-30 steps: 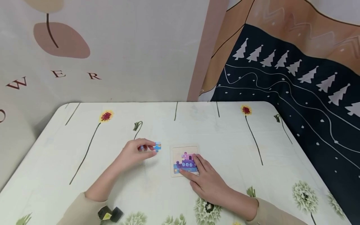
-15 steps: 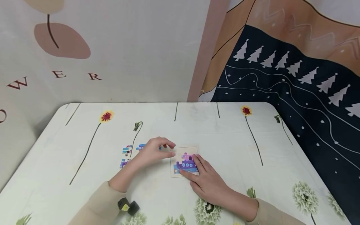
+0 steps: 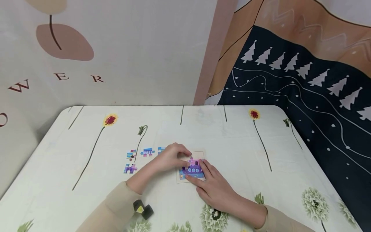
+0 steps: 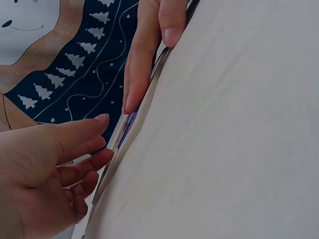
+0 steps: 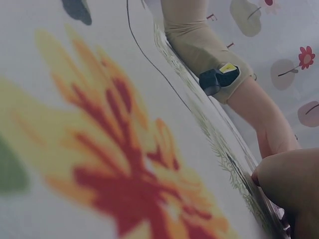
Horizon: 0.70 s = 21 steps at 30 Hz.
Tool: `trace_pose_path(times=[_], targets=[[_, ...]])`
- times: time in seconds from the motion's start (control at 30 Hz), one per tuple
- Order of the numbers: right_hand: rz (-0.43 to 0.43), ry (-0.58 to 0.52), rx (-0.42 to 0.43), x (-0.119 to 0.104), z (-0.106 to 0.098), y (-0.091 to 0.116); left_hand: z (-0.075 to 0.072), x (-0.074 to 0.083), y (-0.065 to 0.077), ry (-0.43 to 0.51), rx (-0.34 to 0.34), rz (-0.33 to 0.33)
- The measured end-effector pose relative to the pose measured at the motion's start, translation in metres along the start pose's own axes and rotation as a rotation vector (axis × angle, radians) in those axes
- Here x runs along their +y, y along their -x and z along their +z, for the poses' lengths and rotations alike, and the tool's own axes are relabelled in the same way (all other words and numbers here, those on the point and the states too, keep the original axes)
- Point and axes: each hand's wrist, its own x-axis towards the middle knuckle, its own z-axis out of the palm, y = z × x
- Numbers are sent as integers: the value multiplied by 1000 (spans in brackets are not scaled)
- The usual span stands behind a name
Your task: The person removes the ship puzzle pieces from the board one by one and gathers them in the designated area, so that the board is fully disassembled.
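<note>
A square wooden jigsaw puzzle [image 3: 192, 174] lies on the table, showing a purple and pink boat on blue water. Bare wood shows along its upper part. My right hand [image 3: 214, 183] rests on its right side, fingers extended over the pieces. Above the puzzle's left part is my left hand [image 3: 171, 158], thumb and index finger apart and bent. In the left wrist view, nothing shows between the fingers of the left hand [image 4: 55, 169], which is beside the puzzle's edge [image 4: 130, 127]. The right hand's fingers [image 4: 139, 74] press on the puzzle there.
Left of the puzzle lie several loose jigsaw pieces: a striped one [image 3: 131, 155], a blue one [image 3: 147, 152], a purple one [image 3: 130, 168] and another blue one [image 3: 161, 149] partly behind the left hand. A flower-print cloth [image 3: 232, 141] covers the table, which meets a wall behind.
My left hand has moved right from the loose pieces to over the puzzle, uncovering those pieces. The right hand has stayed in place on the puzzle.
</note>
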Motion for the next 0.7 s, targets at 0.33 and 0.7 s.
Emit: trace_pose_path(times=[0.33, 0.7], targets=[[-5, -7, -3, -1, -1, 0, 7, 3, -5, -75, 16, 1], [-18, 4, 4, 0, -2, 0, 14, 6, -5, -136, 48, -14]])
